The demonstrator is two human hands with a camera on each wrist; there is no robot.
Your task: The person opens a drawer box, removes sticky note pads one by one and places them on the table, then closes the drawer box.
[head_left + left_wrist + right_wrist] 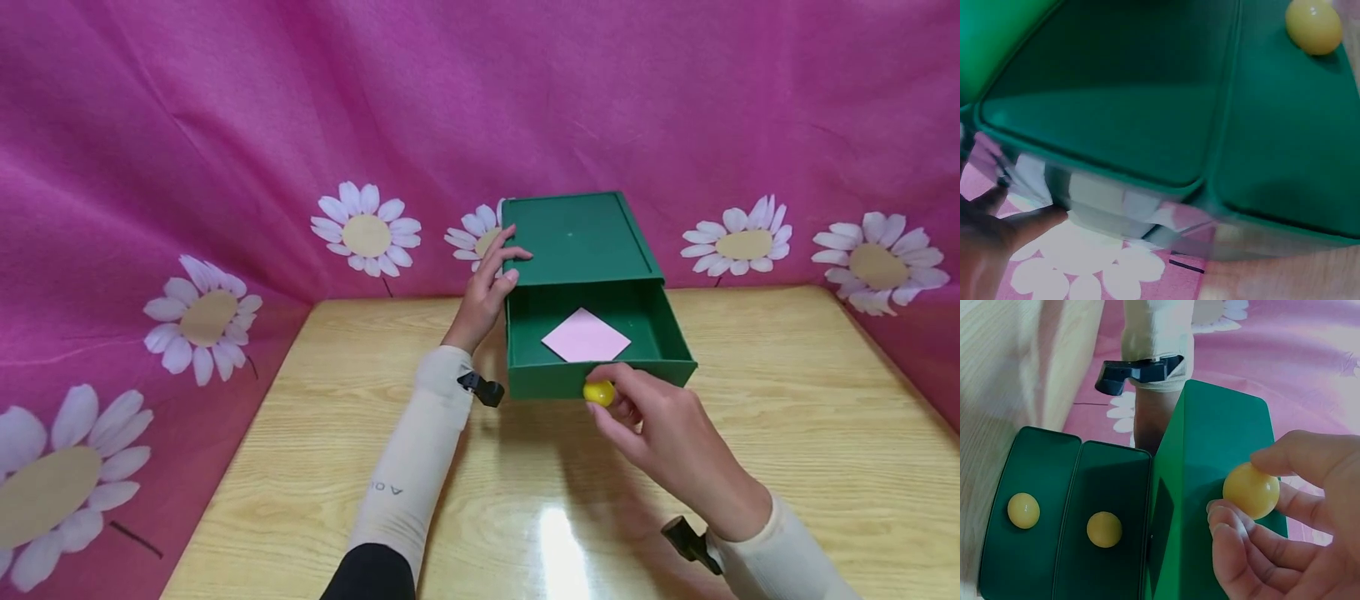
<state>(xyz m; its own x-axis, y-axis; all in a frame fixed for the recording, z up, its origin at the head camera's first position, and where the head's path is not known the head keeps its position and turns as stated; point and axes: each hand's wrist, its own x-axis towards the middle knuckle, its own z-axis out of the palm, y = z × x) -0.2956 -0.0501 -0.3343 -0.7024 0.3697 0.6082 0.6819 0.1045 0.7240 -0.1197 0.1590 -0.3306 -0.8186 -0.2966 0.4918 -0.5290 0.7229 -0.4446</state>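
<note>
A green drawer cabinet (573,237) stands at the back of the table with its top drawer (542,382) pulled out. Thumb and fingers of my right hand (678,429) pinch the round yellow knob (599,393) on the drawer's front. Inside the drawer lies a pink square piece of paper (585,336), turned corner-forward. My left hand (486,290) rests against the cabinet's left side, fingers extended over its top edge. In the right wrist view, two lower drawer fronts carry yellow knobs of their own, one knob (1104,529) nearer the open drawer and another knob (1024,510) farther off.
Under the cabinet is a light wooden table (360,400). A pink cloth (262,100) printed with white daisies hangs close behind and along both sides. Small black cameras are strapped on both wrists, the left camera (482,388) beside the cabinet's front left corner.
</note>
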